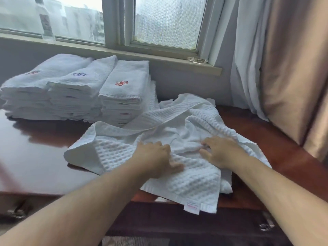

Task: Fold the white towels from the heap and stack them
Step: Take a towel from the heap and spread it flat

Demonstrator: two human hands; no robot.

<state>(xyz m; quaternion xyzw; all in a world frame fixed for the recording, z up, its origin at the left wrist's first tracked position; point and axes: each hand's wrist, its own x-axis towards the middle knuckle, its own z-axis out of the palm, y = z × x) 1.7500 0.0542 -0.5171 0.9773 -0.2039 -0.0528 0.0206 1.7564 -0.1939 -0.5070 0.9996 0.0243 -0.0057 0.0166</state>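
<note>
White towels lie in a crumpled heap (177, 121) on the wooden table (44, 153) directly in front of you, unfolded. Three folded stacks (79, 89) stand behind to the left, so most of the work looks done. Your left hand (156, 155) and right hand (221, 151) reach forward side by side, palms down, fingers curled into the top waffle towel (191, 183), gripping its folds.

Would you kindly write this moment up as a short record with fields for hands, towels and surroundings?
left: left hand rests on the waffle towel; fingertips hidden, grip unclear
right: right hand pinches a fold of the same towel
finished: three folded stacks side by side, behind and left of the towel
surface: dark wooden table
background: window, curtain at right
</note>
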